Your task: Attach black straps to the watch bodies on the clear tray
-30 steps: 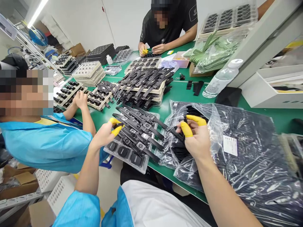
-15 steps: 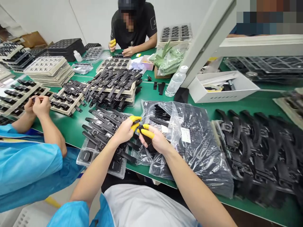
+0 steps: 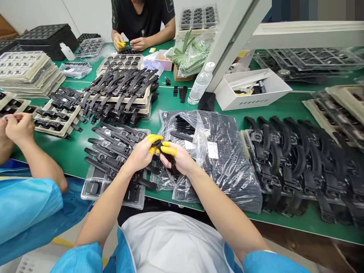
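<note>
My left hand (image 3: 140,154) and my right hand (image 3: 182,160) meet above the table, yellow covers on some fingertips. Both are closed on a black watch strap (image 3: 159,145), pinched between thumbs and fingers; whether a watch body is attached is hidden. Under and beside my left hand, black watches (image 3: 112,149) with straps lie in rows over a clear plastic tray (image 3: 85,191). Just beyond my right hand is a large clear bag (image 3: 236,170) packed with black straps, its opening showing a loose strap (image 3: 182,135) and a white label (image 3: 212,150).
More watches (image 3: 284,155) fill a tray at right. A stack of watch trays (image 3: 122,91) stands ahead. Behind the bag are a water bottle (image 3: 200,84) and a white box (image 3: 253,93). One co-worker's hands (image 3: 21,127) are at left; another person (image 3: 142,26) sits opposite.
The view has swung, so the table's things appear farther left and higher. My hands stay together on the black strap, with only a slight shift of the fingers.
</note>
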The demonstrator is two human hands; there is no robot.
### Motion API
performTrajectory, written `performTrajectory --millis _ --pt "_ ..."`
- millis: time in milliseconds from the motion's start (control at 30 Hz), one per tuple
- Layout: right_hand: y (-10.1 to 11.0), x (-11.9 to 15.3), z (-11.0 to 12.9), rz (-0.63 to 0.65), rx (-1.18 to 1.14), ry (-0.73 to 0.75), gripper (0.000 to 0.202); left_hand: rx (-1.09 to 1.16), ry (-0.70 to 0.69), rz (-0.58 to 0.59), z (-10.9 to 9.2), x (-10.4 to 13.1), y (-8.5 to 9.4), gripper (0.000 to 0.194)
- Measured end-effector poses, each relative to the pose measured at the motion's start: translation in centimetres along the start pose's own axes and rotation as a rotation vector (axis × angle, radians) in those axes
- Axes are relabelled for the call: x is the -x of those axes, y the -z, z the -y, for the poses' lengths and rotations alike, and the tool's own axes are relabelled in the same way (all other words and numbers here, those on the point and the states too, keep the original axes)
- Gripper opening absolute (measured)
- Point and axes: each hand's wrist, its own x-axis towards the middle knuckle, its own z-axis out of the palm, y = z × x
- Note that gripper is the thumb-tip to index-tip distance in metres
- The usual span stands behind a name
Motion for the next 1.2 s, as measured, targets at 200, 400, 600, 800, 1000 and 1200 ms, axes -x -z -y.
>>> performTrajectory --millis 200,400,600,800,1000,1200 --pt "-0.06 -0.06 0.05 -0.05 -0.122 0.004 0.031 -0.064 0.024 0.011 0.02 0.17 -0.42 0.044" --pt "0.18 -0.12 0.2 -0.065 -0.142 -0.005 0.033 -0.046 0.019 0.062 -0.03 0.37 -0.04 0.045" --pt "0.44 -0.18 0.15 -0.065 -0.147 -0.068 0.036 -0.237 0.021 0.096 0.23 0.38 -0.12 0.042" --pt "0.3 -0.24 0.06 -0.052 -0.081 -0.096 0.039 -0.203 0.035 0.123 0.01 0.44 0.32 0.039" --pt "0.01 -0.23 -0.08 -0.072 -0.003 -0.061 0.038 -0.06 0.024 0.082 -0.01 0.58 0.4 0.038" --pt "0.22 -0.34 -0.54 -0.092 0.028 -0.028 0.038 -0.02 0.043 0.088 0.06 0.58 0.4 0.04"
